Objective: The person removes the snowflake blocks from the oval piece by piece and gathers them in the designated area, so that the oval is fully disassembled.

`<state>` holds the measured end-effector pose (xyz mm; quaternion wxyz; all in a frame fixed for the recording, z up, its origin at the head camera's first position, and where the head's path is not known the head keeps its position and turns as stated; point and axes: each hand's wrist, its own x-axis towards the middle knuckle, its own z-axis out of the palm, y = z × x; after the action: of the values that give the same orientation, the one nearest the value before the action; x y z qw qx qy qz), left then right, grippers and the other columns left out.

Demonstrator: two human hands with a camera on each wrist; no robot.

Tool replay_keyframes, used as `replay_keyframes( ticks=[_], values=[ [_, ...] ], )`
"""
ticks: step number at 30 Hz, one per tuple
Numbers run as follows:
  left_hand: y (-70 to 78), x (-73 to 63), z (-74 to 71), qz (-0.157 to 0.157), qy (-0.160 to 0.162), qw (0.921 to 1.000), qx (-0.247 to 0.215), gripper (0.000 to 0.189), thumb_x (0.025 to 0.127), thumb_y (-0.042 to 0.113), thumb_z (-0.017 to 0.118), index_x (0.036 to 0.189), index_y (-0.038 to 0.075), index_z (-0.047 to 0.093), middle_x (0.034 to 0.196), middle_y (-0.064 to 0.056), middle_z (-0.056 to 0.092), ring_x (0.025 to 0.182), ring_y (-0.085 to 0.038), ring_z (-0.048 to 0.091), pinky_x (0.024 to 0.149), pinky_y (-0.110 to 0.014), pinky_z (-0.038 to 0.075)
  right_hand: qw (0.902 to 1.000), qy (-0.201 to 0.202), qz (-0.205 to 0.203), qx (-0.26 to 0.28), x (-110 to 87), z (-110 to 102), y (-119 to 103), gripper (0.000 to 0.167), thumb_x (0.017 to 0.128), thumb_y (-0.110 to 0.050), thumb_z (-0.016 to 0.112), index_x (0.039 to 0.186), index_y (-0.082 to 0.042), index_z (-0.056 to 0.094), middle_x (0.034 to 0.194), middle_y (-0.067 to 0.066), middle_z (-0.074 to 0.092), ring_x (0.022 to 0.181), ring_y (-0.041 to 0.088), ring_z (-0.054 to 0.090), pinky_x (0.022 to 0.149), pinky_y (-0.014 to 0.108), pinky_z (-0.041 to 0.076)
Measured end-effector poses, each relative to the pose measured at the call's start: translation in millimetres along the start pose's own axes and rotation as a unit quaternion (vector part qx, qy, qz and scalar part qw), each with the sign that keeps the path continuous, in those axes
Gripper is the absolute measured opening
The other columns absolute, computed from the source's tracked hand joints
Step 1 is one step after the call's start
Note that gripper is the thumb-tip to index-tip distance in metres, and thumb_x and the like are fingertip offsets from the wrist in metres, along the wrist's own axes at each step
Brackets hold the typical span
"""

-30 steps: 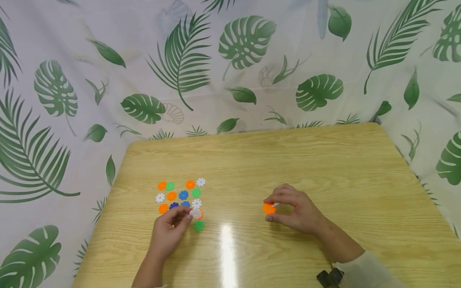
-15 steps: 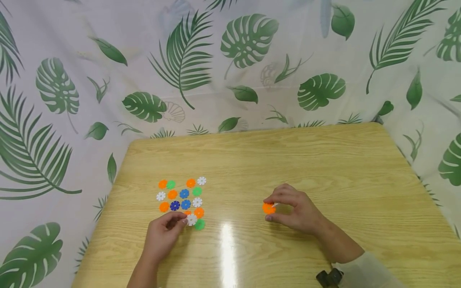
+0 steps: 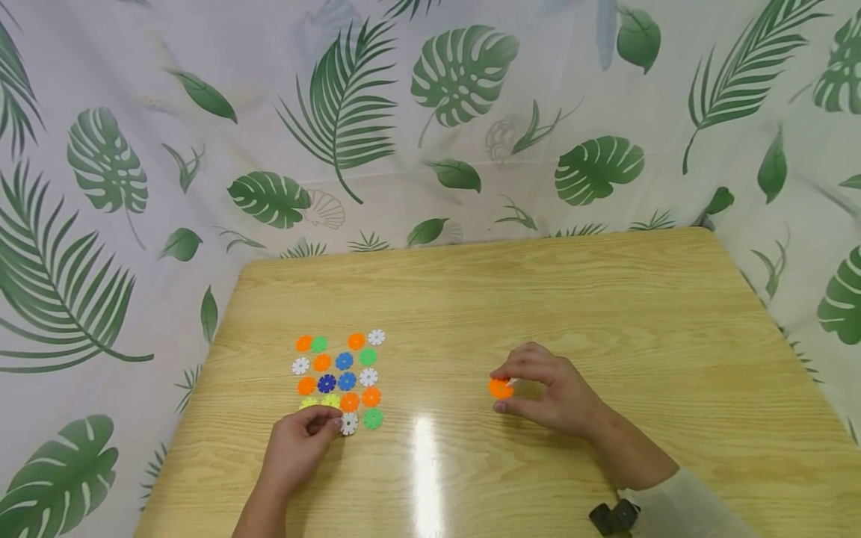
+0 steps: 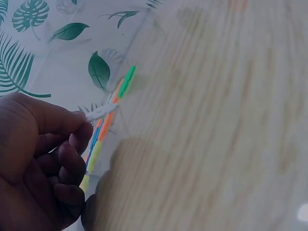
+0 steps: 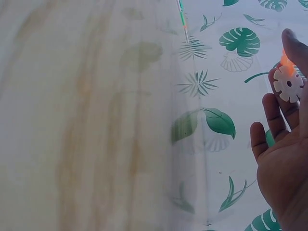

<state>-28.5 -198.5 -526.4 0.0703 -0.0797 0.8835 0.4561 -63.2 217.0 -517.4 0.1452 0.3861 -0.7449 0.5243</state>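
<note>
My left hand [image 3: 296,447] pinches a white notched plastic disc [image 3: 349,424] between thumb and index finger, at the near edge of a group of discs. The green disc [image 3: 373,418] lies just right of it and an orange disc [image 3: 350,402] just behind. Two yellow discs [image 3: 330,401] are partly covered by my left fingers. Right of the middle of the table, my right hand [image 3: 558,390] holds an orange disc [image 3: 500,388] between thumb and fingers. A white disc [image 5: 281,87] is joined to that orange one in the right wrist view.
Rows of orange, green, white and blue discs [image 3: 344,361] lie flat at the left of the wooden table [image 3: 538,299]. A leaf-print cloth [image 3: 397,142] hangs behind and at the sides. Black camera gear [image 3: 613,517] sits by the right sleeve.
My left hand has moved left and nearer with the white disc, from above the orange disc to the near row, uncovering discs behind. My right hand has stayed almost still.
</note>
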Motion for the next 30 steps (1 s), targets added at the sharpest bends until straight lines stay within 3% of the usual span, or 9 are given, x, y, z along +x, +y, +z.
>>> replay_keyframes(
  ticks=[15,30],
  values=[
    [3.9,6.3,2.1,-0.004,0.003,0.9969,0.079,0.011,0.094,0.023,0.078,0.099,0.014,0.08,0.089,0.004,0.074,0.082,-0.012,0.066,0.077,-0.032,0.055,1.0,0.001,-0.001,-0.008,1.1,-0.6,0.4,0.051,0.067,-0.001,0.095,0.113,-0.014,0.078,0.099,-0.003,0.071,0.097,0.02,0.059,0.088,0.024,0.046],
    [2.6,6.3,5.0,0.006,0.018,0.9957,0.091,0.012,0.095,0.024,0.078,0.1,0.013,0.08,0.09,0.005,0.075,0.084,-0.012,0.068,0.078,-0.035,0.057,1.0,-0.003,0.0,-0.003,1.1,1.4,1.1,0.05,0.067,0.0,0.095,0.112,-0.012,0.078,0.098,-0.003,0.07,0.098,0.021,0.059,0.089,0.024,0.045]
  ],
)
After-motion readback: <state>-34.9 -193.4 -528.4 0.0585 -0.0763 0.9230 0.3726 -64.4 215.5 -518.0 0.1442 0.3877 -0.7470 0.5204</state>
